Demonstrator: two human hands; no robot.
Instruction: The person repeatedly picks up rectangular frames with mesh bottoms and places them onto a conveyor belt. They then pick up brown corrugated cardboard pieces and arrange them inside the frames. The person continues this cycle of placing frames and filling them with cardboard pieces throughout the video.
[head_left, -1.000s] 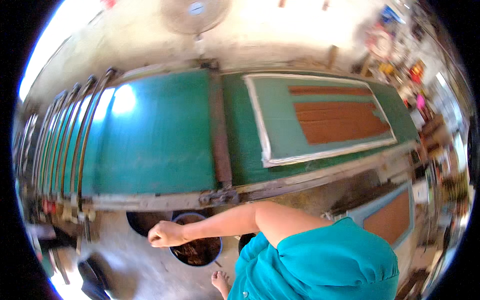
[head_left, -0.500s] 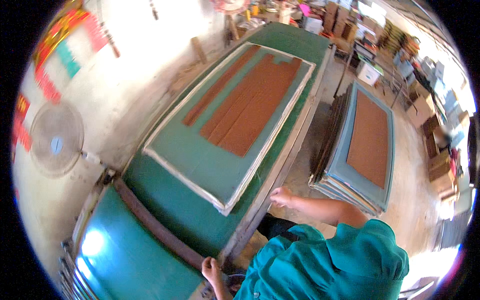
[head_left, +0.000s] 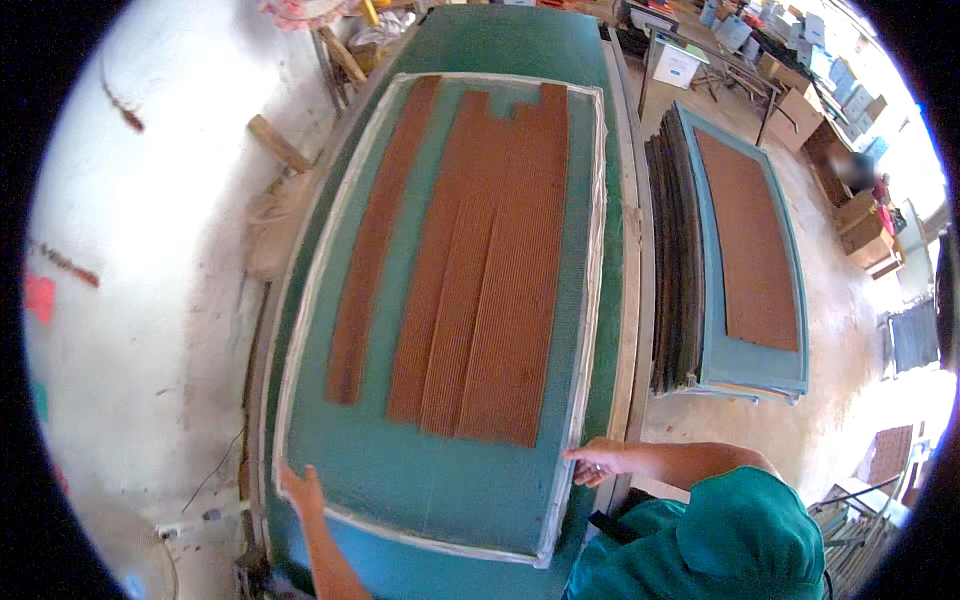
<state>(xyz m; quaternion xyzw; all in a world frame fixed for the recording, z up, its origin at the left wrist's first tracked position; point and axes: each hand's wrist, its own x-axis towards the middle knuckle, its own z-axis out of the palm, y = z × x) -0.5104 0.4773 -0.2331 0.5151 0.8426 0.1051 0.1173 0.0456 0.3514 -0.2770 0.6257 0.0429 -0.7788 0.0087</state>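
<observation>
A large rectangular screen (head_left: pixel 480 495) with a pale, whitish border lies on a long green-topped table (head_left: pixel 520 40). On its teal surface rest ribbed brown sheets (head_left: pixel 505 300) side by side, plus a separate narrow brown strip (head_left: pixel 385 240) to their left. My left hand (head_left: pixel 303 492) is at the screen's near left border, thumb and fingers spread. At the near right border is my right hand (head_left: pixel 602 460), its index finger stretched toward the edge and the other fingers loosely bent. Whether either hand presses on the border I cannot tell.
Right of the table stands a stack of similar screens (head_left: pixel 715 352), a brown sheet (head_left: pixel 755 245) on top. A white wall (head_left: pixel 150 200) runs along the left, with a wooden piece (head_left: pixel 280 143) near the table. Cardboard boxes (head_left: pixel 800 118) are at the far right.
My view has turned and come closer to the screen. My left hand went from the table's near end to the screen's left border; my right hand reached its right border.
</observation>
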